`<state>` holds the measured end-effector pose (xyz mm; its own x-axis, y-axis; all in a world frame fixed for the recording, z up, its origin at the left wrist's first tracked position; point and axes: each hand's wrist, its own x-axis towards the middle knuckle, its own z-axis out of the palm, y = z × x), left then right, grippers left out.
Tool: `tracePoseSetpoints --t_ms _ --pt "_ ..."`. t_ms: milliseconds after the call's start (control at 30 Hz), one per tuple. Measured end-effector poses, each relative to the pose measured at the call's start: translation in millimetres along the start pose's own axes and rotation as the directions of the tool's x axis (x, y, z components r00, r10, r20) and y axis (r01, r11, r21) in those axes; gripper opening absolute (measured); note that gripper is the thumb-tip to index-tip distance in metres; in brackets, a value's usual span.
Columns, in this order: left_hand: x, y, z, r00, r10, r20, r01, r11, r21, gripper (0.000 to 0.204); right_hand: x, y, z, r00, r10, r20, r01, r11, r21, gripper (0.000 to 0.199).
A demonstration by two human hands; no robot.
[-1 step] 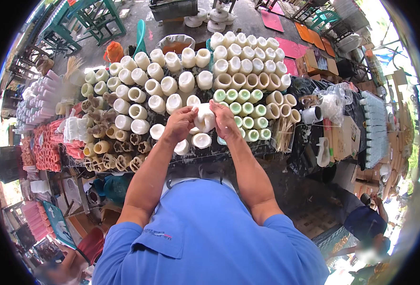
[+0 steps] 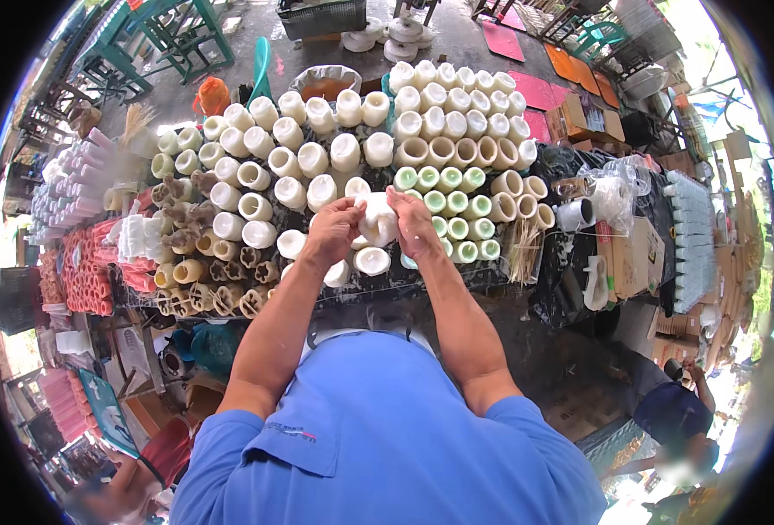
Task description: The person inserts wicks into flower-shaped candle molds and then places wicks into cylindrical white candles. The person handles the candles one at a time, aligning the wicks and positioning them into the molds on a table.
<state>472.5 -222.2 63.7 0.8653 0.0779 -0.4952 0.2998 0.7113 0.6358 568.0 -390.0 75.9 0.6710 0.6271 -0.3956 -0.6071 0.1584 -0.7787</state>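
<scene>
Over the near edge of the table I hold a white, hollow wax candle (image 2: pixel 378 219), its open end showing. My left hand (image 2: pixel 334 229) pinches its left side between thumb and fingers. My right hand (image 2: pixel 414 224) is wrapped round its right side. Just below it on the table stands another white candle (image 2: pixel 372 261), partly under the hands. Rows of cream candles (image 2: pixel 313 158) spread out beyond and to the left. Small pale-green candles (image 2: pixel 448 178) stand close by my right hand.
Brown shaped candles (image 2: pixel 190 271) and pink ones (image 2: pixel 85 262) crowd the table's left. At right are a bundle of thin sticks (image 2: pixel 521 241), plastic bags (image 2: pixel 614 197) and cardboard boxes (image 2: pixel 645 249). Another person (image 2: pixel 676 411) is at lower right, and a red-clothed person (image 2: pixel 168 446) at lower left.
</scene>
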Motion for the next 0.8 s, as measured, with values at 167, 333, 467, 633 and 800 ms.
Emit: tracePoseSetpoints --t_ms 167,333,467,633,800 --pt "10.0 -14.6 13.2 0.986 -0.045 0.162 0.100 0.931 -0.350 0.029 7.1 9.0 -15.4 0.998 0.005 0.059 -0.006 1.000 0.024 0.036" --pt "12.1 -8.4 13.9 0.983 -0.040 0.182 0.120 0.882 -0.455 0.031 35.5 40.2 -27.4 0.938 -0.268 0.220 0.269 0.963 0.027 0.024" --pt "10.9 -9.9 14.7 0.976 0.011 0.217 0.101 0.860 -0.500 0.031 45.6 52.1 -44.3 0.962 -0.107 0.249 0.084 0.991 0.105 0.033" --pt "17.8 -2.6 -1.1 0.987 0.138 0.081 -0.105 0.943 -0.317 0.030 20.6 6.9 -43.3 0.994 0.094 -0.062 -0.069 0.943 0.325 0.056" --pt "15.3 5.7 -37.3 0.982 0.161 0.099 -0.139 0.969 -0.203 0.028 -25.8 -28.2 -3.2 0.961 -0.223 0.166 0.271 0.885 -0.378 0.082"
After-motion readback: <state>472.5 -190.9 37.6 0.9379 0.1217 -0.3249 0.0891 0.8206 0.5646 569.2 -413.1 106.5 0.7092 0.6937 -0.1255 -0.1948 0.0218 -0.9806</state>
